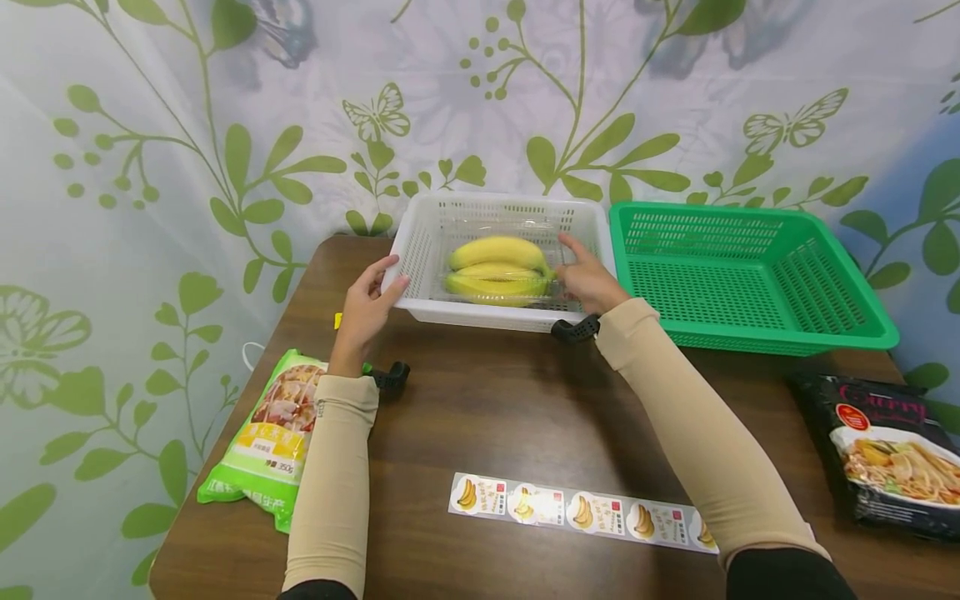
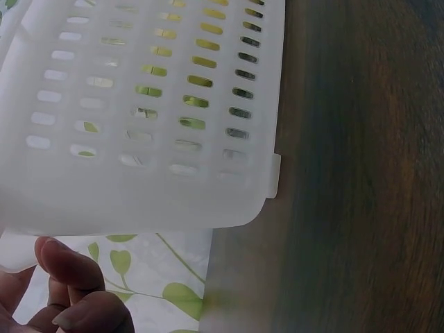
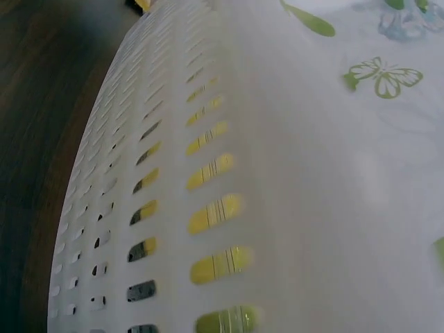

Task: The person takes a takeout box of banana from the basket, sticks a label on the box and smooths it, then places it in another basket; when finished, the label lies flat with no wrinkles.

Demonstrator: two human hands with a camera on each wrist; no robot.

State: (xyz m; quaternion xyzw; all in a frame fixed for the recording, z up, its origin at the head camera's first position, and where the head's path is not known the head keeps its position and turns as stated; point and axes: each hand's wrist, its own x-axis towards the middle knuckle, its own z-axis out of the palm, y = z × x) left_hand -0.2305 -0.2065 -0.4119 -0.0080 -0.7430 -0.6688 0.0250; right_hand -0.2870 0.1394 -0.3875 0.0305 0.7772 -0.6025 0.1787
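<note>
A white slotted basket (image 1: 495, 317) stands at the back middle of the table. In it lies a clear plastic box (image 1: 498, 223) with several bananas (image 1: 498, 271) inside. At the basket's left end my left hand (image 1: 367, 304) grips the rim, thumb over the top; its curled fingers (image 2: 76, 277) show under the rim in the left wrist view. My right hand (image 1: 588, 275) reaches over the basket's near right corner to the box's right end, index finger stretched out. Its other fingers are partly hidden. The right wrist view shows only the basket wall (image 3: 298, 229), bananas behind its slots.
To the right stands a green basket (image 1: 757, 342). A green food bag (image 1: 277, 425) lies by my left forearm, and a black noodle packet (image 1: 885, 450) at the far right. A strip of banana stickers (image 1: 555, 504) lies near the front of the wooden table (image 1: 465, 400).
</note>
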